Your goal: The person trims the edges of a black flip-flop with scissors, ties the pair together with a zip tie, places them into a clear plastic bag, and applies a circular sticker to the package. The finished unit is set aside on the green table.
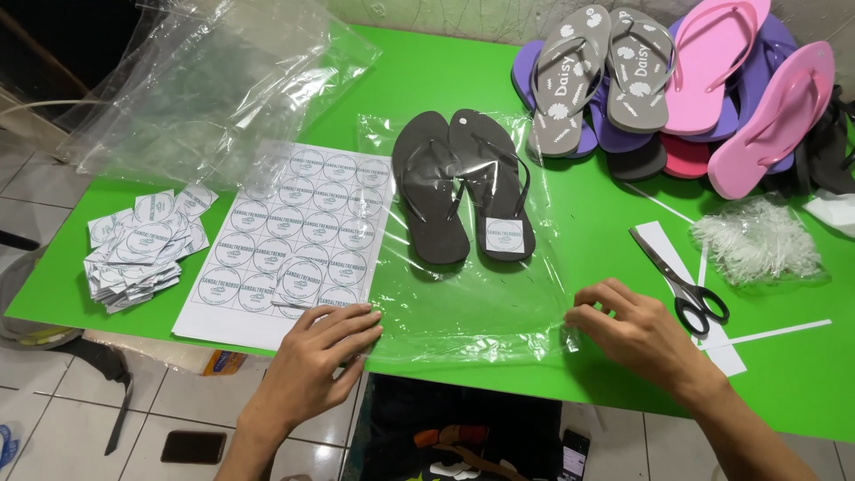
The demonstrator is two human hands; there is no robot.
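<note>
Green worktop point(463, 71) before you: the clear bag point(463, 303) holding dark flip-flops point(463, 187) runs lengthwise away from you. Your left hand point(316, 356) lies flat, fingers together, on its near-left corner; your right hand point(628, 330) curls on the near-right edge.

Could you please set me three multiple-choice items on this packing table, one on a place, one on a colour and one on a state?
1. Where do the scissors lie?
A. by the right hand
B. on the sheet of round labels
C. on the heap of sandals

2. What colour is the pair of sandals inside the clear bag?
A. pink
B. dark grey
C. purple

3. How is the left hand set?
A. lifted clear
B. gripping scissors
C. flat on the bag's near edge

Answers:
1 A: they rest on a white paper strip just right of that hand.
2 B: both soles are dark grey.
3 C: palm down, fingers spread on the plastic.
</note>
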